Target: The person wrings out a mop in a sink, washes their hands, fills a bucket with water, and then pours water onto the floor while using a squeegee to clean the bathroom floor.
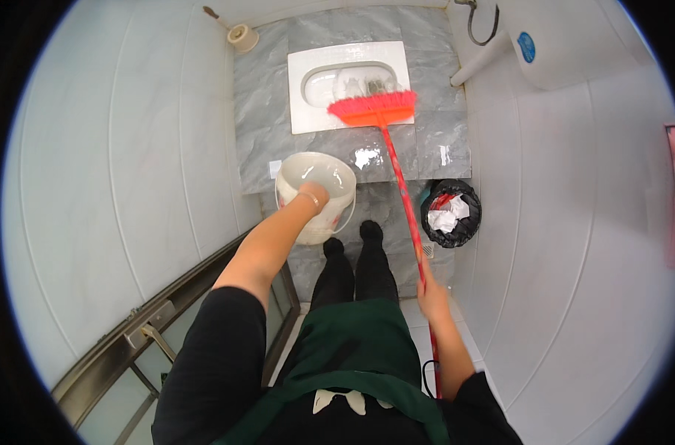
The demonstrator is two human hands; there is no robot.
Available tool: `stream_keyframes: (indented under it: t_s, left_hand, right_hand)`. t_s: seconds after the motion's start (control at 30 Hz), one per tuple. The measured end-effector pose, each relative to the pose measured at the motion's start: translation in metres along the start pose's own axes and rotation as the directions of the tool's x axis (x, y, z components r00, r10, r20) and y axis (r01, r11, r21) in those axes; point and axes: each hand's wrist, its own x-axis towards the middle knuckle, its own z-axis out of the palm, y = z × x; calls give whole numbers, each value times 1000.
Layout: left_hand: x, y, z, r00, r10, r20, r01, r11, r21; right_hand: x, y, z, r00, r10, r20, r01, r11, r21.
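My right hand grips the red shaft of a broom. The broom's pink bristles and orange head lie over the front right part of a white squat toilet. My left hand is at the near rim of a white plastic bucket, its fingers hidden inside. Whether those fingers close on the rim cannot be seen. The bucket stands before my feet, by the edge of the raised grey-tiled platform, and seems to contain water. Its wire handle hangs down at the side.
A bin lined with a black bag holds crumpled paper on the right, near a floor drain. A toilet brush holder sits in the far left corner. The metal-framed door is close on my left. Wet patches shine on the platform.
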Motion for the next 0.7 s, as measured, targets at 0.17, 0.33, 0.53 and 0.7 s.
stream_keyframes:
  t_s: [0.17,0.33,0.53,0.7]
  left_hand:
    - [45,0,-7,995,-95,12,95,995,-14]
    - [41,-16,6,993,-120,5,120,992,-39]
    - [-13,-45,30,985,-170,16,171,979,-112]
    - [-60,-64,72,970,-238,57,244,928,-283]
  right_hand:
    - [-96,6,2,952,221,210,-228,974,10]
    - [-111,7,-9,906,300,299,-341,935,93]
    - [-123,-4,1,874,321,364,-354,935,23]
    - [7,-20,59,995,-61,73,56,996,66]
